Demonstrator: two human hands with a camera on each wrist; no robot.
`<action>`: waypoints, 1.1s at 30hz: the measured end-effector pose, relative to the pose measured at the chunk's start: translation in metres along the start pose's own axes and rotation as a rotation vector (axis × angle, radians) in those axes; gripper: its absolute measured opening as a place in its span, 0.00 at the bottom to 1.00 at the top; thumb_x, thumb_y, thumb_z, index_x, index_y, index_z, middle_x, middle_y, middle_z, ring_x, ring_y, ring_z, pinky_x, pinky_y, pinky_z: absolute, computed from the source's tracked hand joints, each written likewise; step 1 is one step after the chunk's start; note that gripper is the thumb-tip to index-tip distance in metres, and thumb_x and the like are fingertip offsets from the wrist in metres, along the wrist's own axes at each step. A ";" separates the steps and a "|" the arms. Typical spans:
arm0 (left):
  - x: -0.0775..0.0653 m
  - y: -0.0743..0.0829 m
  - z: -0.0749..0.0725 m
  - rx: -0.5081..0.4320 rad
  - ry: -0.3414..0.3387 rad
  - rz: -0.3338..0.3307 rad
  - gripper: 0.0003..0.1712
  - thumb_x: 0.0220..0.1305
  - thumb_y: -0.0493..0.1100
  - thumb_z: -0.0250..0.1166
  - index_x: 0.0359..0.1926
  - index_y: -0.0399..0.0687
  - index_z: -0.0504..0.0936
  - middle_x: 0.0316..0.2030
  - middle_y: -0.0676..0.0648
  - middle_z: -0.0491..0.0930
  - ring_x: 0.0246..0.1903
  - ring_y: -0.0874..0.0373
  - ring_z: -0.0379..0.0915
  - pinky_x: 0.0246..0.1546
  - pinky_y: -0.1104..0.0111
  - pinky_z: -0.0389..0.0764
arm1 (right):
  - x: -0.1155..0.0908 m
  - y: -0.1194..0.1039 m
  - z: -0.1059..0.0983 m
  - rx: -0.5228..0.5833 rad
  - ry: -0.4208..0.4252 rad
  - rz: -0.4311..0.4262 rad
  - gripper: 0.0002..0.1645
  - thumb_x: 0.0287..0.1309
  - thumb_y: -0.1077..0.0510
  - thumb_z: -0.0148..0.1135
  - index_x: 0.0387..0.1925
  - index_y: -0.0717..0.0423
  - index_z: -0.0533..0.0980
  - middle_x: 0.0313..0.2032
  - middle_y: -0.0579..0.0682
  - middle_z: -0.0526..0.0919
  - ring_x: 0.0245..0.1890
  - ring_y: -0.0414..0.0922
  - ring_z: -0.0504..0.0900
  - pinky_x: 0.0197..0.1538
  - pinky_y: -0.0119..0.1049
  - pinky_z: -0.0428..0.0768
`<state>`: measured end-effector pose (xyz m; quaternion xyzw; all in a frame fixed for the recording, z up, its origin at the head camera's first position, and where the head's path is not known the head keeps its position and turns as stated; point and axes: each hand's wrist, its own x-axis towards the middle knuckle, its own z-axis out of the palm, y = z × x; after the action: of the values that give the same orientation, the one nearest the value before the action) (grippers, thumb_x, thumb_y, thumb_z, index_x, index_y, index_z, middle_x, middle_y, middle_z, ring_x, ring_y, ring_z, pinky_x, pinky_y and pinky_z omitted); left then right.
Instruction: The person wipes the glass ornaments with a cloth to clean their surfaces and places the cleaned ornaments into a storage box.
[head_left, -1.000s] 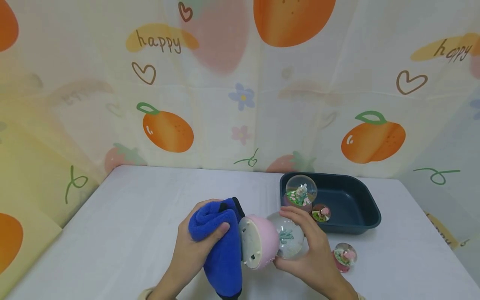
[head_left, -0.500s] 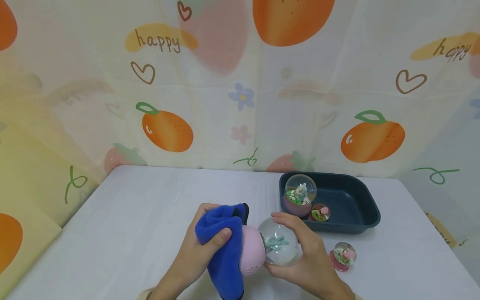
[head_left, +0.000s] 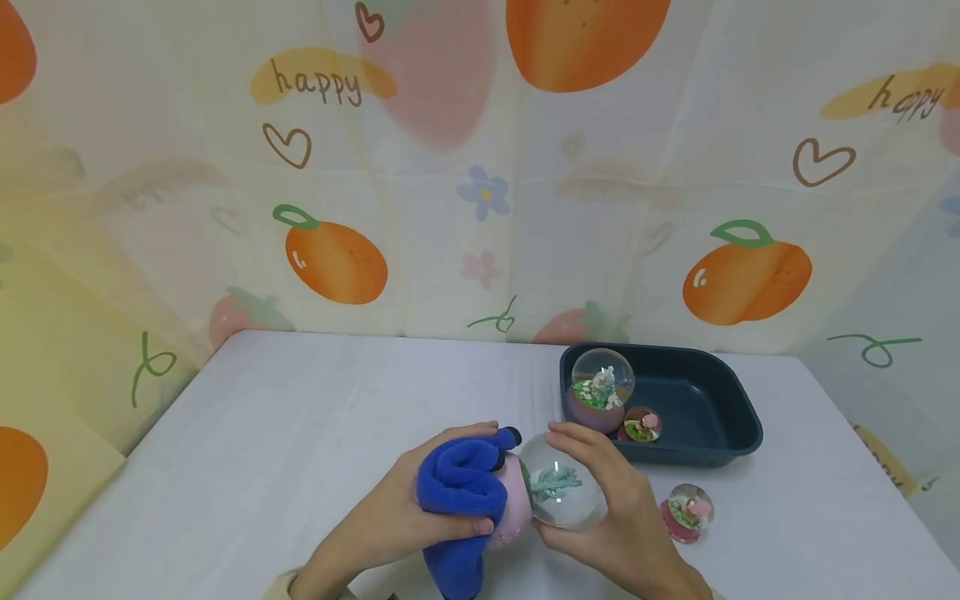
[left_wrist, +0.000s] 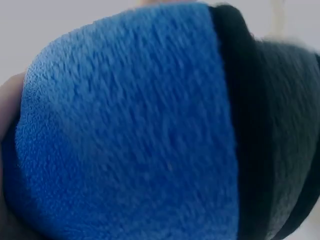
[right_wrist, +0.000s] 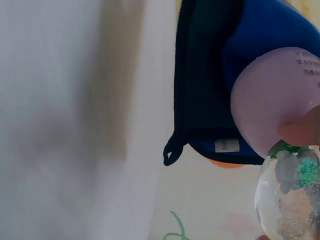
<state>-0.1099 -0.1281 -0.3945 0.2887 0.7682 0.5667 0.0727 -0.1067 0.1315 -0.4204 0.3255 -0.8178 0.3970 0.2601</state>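
My left hand (head_left: 397, 517) grips a bunched blue cloth (head_left: 461, 479) with black edging and presses it over the pink base of a snow globe (head_left: 566, 492). The globe lies on its side in the air, its clear ball toward the right. Fingers and thumb of my right hand (head_left: 622, 508) hold that ball from the right. In the right wrist view, the pink base (right_wrist: 275, 100) shows lettering, and the cloth (right_wrist: 200, 90) behind it has a hanging loop and a white label. The cloth (left_wrist: 135, 125) fills most of the left wrist view and hides the base there.
A dark blue tray (head_left: 720, 454) stands at the back right, with a larger snow globe (head_left: 600, 392) and a small snow globe (head_left: 642, 425) at its left end. Another small snow globe (head_left: 686, 512) stands on the white table (head_left: 300, 433), right of my right hand. A printed curtain (head_left: 420, 208) hangs behind.
The snow globe has shifted left and turned, so its white underside is now hidden. My left hand has moved right, wrapping the cloth over more of the pink base.
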 end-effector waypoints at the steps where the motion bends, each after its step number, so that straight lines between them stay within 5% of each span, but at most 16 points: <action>1: 0.000 -0.001 0.001 0.001 0.007 0.015 0.40 0.57 0.43 0.74 0.69 0.60 0.68 0.66 0.53 0.73 0.63 0.59 0.73 0.62 0.67 0.72 | 0.000 0.000 0.000 0.001 -0.001 -0.014 0.54 0.26 0.60 0.86 0.63 0.53 0.72 0.61 0.51 0.77 0.59 0.40 0.76 0.62 0.19 0.70; 7: 0.002 -0.001 0.004 0.016 0.041 0.054 0.34 0.60 0.43 0.72 0.66 0.56 0.71 0.63 0.50 0.77 0.61 0.58 0.75 0.60 0.67 0.73 | -0.001 0.003 -0.001 0.015 0.023 -0.099 0.50 0.30 0.59 0.84 0.61 0.58 0.73 0.61 0.54 0.77 0.61 0.40 0.75 0.66 0.19 0.66; 12: 0.003 0.002 0.004 0.042 0.094 -0.074 0.27 0.64 0.47 0.68 0.63 0.56 0.72 0.59 0.52 0.79 0.57 0.55 0.77 0.59 0.62 0.75 | -0.001 0.005 0.001 0.009 0.039 -0.130 0.51 0.25 0.62 0.84 0.60 0.59 0.74 0.60 0.55 0.77 0.60 0.41 0.75 0.66 0.19 0.66; 16: 0.002 0.004 0.000 0.058 0.135 -0.144 0.25 0.65 0.49 0.67 0.61 0.55 0.73 0.56 0.51 0.80 0.55 0.53 0.77 0.56 0.56 0.76 | -0.001 0.003 0.002 -0.010 0.034 -0.099 0.53 0.21 0.63 0.84 0.60 0.56 0.74 0.60 0.54 0.76 0.57 0.41 0.76 0.64 0.18 0.67; 23: -0.003 0.004 -0.007 0.045 0.130 -0.107 0.24 0.69 0.46 0.62 0.64 0.51 0.73 0.58 0.49 0.80 0.55 0.56 0.78 0.54 0.67 0.78 | 0.002 0.001 -0.001 -0.109 0.017 -0.023 0.55 0.20 0.61 0.85 0.61 0.49 0.75 0.60 0.50 0.76 0.51 0.43 0.79 0.59 0.16 0.70; 28: -0.001 0.003 0.007 0.074 0.071 -0.110 0.32 0.67 0.49 0.65 0.70 0.57 0.67 0.60 0.54 0.78 0.56 0.57 0.78 0.54 0.66 0.78 | 0.001 -0.001 0.000 -0.136 -0.009 -0.047 0.54 0.20 0.60 0.85 0.61 0.48 0.75 0.59 0.50 0.77 0.52 0.44 0.80 0.61 0.16 0.69; 33: 0.001 0.004 0.025 0.194 0.100 -0.121 0.43 0.56 0.56 0.74 0.70 0.62 0.63 0.58 0.58 0.76 0.54 0.59 0.78 0.52 0.63 0.79 | 0.000 -0.002 0.002 -0.127 -0.011 -0.108 0.55 0.18 0.60 0.85 0.61 0.51 0.75 0.59 0.51 0.78 0.55 0.45 0.79 0.65 0.18 0.65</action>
<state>-0.0988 -0.1064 -0.3995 0.2191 0.8381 0.4980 0.0401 -0.1052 0.1290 -0.4208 0.3544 -0.8239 0.3279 0.2966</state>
